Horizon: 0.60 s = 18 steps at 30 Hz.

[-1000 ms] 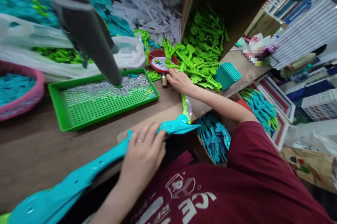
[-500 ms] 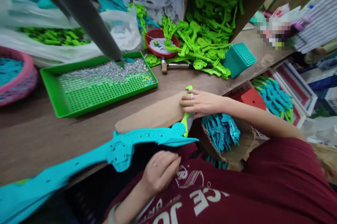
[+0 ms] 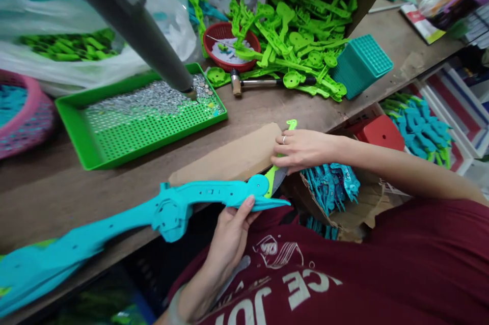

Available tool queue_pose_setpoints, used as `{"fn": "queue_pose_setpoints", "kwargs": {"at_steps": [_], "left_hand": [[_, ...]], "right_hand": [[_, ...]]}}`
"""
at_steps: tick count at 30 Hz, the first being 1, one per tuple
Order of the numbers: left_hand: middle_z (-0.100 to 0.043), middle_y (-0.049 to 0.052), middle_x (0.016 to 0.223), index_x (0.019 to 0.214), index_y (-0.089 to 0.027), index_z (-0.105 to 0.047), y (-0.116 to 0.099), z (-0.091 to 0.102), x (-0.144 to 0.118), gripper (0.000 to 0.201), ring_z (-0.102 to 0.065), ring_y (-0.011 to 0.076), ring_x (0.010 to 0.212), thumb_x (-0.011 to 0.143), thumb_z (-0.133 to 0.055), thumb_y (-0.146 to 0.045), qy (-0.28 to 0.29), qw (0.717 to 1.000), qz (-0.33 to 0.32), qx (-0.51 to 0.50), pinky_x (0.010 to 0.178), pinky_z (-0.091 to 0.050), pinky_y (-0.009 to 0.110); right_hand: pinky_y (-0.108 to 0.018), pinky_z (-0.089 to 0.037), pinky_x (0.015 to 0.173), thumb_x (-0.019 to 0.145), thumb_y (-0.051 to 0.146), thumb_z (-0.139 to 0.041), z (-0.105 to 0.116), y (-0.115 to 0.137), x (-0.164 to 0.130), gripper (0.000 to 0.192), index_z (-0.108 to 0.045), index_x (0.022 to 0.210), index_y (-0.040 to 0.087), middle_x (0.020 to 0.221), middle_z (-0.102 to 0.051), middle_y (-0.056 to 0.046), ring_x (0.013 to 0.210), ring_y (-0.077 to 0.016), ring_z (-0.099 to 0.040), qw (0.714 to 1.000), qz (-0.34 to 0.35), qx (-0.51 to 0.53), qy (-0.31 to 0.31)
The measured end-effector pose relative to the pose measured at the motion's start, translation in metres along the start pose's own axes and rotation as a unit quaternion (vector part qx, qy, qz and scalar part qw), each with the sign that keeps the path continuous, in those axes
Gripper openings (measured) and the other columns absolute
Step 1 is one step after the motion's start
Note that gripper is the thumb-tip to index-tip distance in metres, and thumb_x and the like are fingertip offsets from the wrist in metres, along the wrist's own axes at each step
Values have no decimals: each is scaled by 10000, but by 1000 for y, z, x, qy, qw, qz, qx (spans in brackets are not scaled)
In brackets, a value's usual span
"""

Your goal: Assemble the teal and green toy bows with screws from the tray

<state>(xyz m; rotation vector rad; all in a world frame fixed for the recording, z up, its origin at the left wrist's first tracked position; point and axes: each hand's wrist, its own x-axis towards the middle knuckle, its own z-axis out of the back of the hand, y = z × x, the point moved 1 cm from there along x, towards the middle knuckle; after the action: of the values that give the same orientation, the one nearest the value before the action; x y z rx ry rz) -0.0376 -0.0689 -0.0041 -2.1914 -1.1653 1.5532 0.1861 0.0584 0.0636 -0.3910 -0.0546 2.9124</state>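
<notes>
A long turquoise plastic piece [image 3: 114, 223] stretches from the lower left to the table's front edge, with a round disc and a pointed tip at its right end. My left hand [image 3: 233, 233] pinches it near that tip, thumb on top and fingers underneath. A slim lime-green plastic strip [image 3: 270, 182] meets the disc and runs up beneath my right hand [image 3: 296, 149]. The right fingers are bent round the strip, and its hooked end [image 3: 292, 124] sticks out past them. Beside it lies a flat brown cardboard piece [image 3: 229, 157].
A green tray [image 3: 126, 141] holds small metal bits, with a grey pole's tip over it. Behind are a hammer [image 3: 263, 82], red basket [image 3: 250, 34] and lime-green parts [image 3: 282, 42]. A teal basket [image 3: 361, 68] stands right; a carton [image 3: 367, 208] of turquoise parts sits below.
My left hand has risen from in front of my shirt and taken hold of the turquoise piece. My right hand has shifted slightly right along with the lime-green strip's upper end.
</notes>
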Motion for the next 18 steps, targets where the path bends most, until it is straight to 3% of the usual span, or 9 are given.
{"fn": "queue_pose_setpoints", "kwargs": {"at_steps": [5,10,12,15,16,18], "left_hand": [[-798,80,832,781,-145,-769,-3,-2,-2,502,-759,252,824,494,-975,-502,-24,1000,-2,-11,872,-638,418],[-798,89,839,811,-156,-780,-4,2,-11,500,-761,298,883,530,-957,-530,-1,1000,-4,13,906,-624,463],[-797,89,849,848,-164,-779,0,11,-18,518,-757,319,925,541,-948,-546,9,1000,-14,26,928,-613,476],[-796,76,863,905,-200,-769,6,28,-29,539,-753,335,954,545,-936,-565,13,999,-30,42,932,-608,482],[-796,71,876,933,-216,-765,6,32,-33,551,-751,340,969,548,-930,-573,15,998,-33,48,931,-608,484],[-794,67,913,999,-244,-754,2,35,-38,601,-739,355,1011,554,-907,-618,17,997,-31,65,934,-605,497]], "right_hand": [[-371,-427,804,1009,428,-555,-2,5,-3,352,-590,1183,124,1022,-660,-121,954,-251,-585,1000,-10,22,-16],[-393,-483,845,1027,450,-488,9,14,2,416,-590,1218,94,1053,-659,-138,999,-259,-601,997,10,68,-39],[-400,-507,889,1056,362,-426,15,15,5,383,-565,1294,95,1093,-667,-128,1046,-242,-617,996,19,64,-61],[-479,-505,990,1053,138,-296,24,11,3,438,-446,1465,150,1260,-638,-106,1254,-241,-580,984,-68,23,-163],[-516,-499,1001,1049,120,-268,26,11,0,474,-429,1490,183,1295,-623,-95,1304,-257,-556,970,-120,18,-210],[-553,-496,995,1058,190,-280,25,17,-9,448,-539,1420,247,1257,-640,-72,1306,-292,-563,921,-243,57,-299]]}}
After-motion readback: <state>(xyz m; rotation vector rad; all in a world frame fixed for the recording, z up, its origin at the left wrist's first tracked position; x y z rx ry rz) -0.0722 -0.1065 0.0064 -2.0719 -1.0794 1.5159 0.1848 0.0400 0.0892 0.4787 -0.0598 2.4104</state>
